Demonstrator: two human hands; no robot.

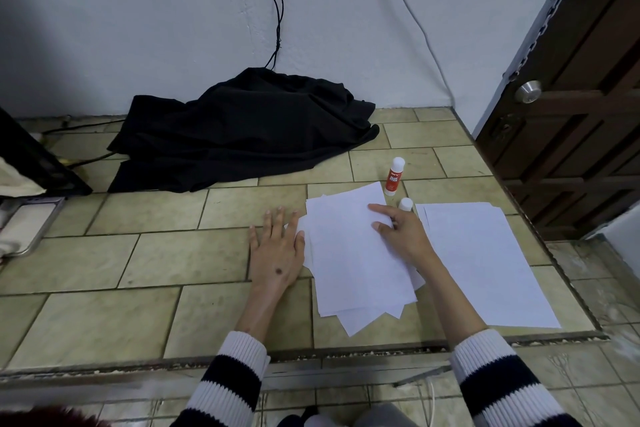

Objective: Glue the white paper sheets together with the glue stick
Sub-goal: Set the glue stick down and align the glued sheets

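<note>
Now both hands flat: left hand on tile, right hand on paper stack.

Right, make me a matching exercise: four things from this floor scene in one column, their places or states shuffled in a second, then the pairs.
Things
1. glue stick
2. left hand
3. right hand
4. black cloth

Places or states
A. heaped against the wall
B. flat on the tiled floor, beside the messy paper pile
C. upright beyond the papers
D. resting on the messy paper pile

Pairs: 1-C, 2-B, 3-D, 4-A
</note>
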